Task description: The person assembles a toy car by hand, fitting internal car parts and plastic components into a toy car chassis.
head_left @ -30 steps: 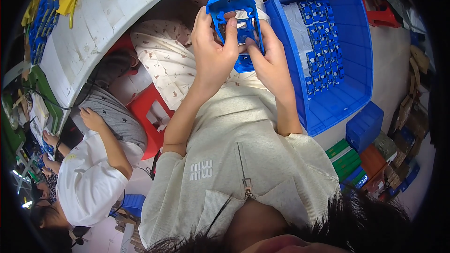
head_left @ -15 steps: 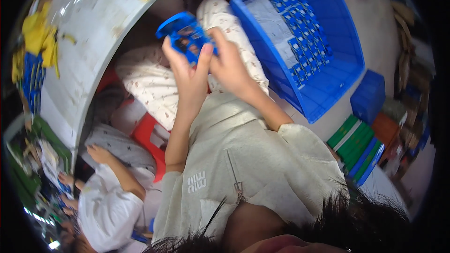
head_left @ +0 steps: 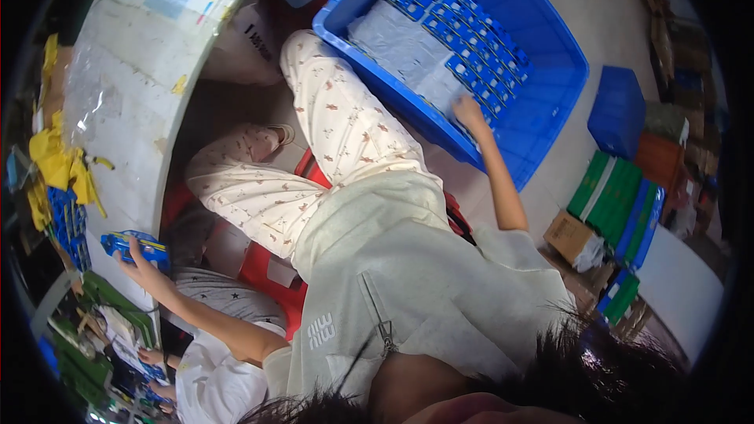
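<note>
My left hand (head_left: 141, 265) is stretched out to the left at the white table's edge. Its fingers are wrapped round a blue plastic shell (head_left: 159, 254) with yellow on it, the far end of which lies over the tabletop. On the other side, my right hand (head_left: 469, 113) reaches over the near wall of a large blue bin (head_left: 561, 122). Its fingers are curled down at the end of the rows of small blue parts (head_left: 479, 35); whatever they grip is hidden. Pale wrapping sheets (head_left: 400, 47) lie beside those parts in the bin.
The white table (head_left: 129, 126) curves along my left, with yellow pieces (head_left: 59, 153) and blue parts (head_left: 67, 216) at its far side. A co-worker in a white shirt (head_left: 220, 381) sits close on the left. Green and blue crates (head_left: 609, 196) and a cardboard box (head_left: 572, 239) stand at right.
Both hands were together over my lap on a blue shell. They have parted: the left has swung left to the table with a blue shell, the right has gone into the bin.
</note>
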Available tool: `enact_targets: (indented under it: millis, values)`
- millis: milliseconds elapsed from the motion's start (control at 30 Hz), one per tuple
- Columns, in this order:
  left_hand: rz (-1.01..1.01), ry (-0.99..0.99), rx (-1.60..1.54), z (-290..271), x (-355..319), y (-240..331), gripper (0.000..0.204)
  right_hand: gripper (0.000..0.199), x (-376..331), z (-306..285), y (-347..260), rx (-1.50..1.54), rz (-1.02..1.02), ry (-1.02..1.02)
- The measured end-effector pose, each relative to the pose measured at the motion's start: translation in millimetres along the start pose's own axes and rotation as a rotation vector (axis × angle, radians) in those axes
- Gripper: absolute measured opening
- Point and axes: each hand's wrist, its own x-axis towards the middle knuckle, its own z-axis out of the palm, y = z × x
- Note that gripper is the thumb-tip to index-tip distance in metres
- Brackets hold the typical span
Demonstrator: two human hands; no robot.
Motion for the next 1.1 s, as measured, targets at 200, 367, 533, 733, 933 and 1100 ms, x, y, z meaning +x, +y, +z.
enact_targets:
  millis: [200, 367, 533, 733, 933, 1100]
  values:
    - [0.04, -0.092, 0.433, -49.4, 118.2, -107.1, 0.038, 0.06, 13.3, 76.2, 131.2, 0.018, 0.022, -0.271]
    - [0.268, 0.254, 0.748, -30.9, 121.7, -89.2, 0.046, 0.048, 9.9, 63.9, 123.4, -0.005, 0.22, -0.262]
    - [0.684, 0.435, 0.524, 20.7, 79.2, -9.8, 0.038, 0.044, 25.2, 55.7, 132.1, -0.071, 0.208, -0.234]
    - [0.978, 0.132, 0.144, 100.4, 50.4, 65.5, 0.024, 0.039, 13.5, 64.9, 170.2, -0.137, 0.278, -0.149]
    - [1.064, 0.179, 0.122, 142.1, 84.7, 63.2, 0.019, 0.034, 35.6, 66.6, 160.6, -0.213, 0.34, -0.073]
    - [1.006, 0.106, 0.162, 141.4, 84.5, 59.3, 0.008, 0.03, 32.8, 41.3, 117.3, -0.058, 0.346, -0.078]
